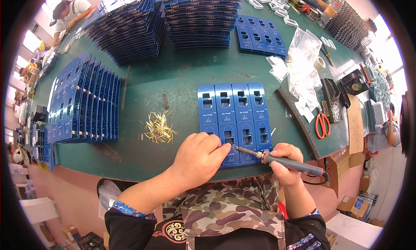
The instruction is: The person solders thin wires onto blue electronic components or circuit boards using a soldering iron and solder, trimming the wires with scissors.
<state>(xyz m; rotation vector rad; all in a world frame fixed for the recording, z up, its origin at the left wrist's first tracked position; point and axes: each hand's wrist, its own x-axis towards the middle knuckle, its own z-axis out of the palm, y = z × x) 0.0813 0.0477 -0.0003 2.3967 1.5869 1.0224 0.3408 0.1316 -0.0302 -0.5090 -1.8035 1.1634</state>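
A blue panel of circuit boards (235,114) with several rectangular cutouts lies flat on the bench in front of me. My right hand (287,163) is closed around the grey handle of a soldering iron (310,168), whose tip points left and meets the panel's lower part. Close beside that tip, my left hand (197,159) rests at the panel's lower left with thumb and forefinger pinched. Whatever sits between those fingertips is too small or hidden to name. Left of the panel lies a loose pile of thin gold-coloured pins (158,127).
Tall stacks of blue panels (199,26) stand at the back, with upright panels (82,102) at left. Another panel (260,35) lies farther off. On the right are a dark bar (299,122), orange-handled scissors (323,125), plastic bags (303,55) and a cardboard piece (355,124). A person (71,13) works at far left.
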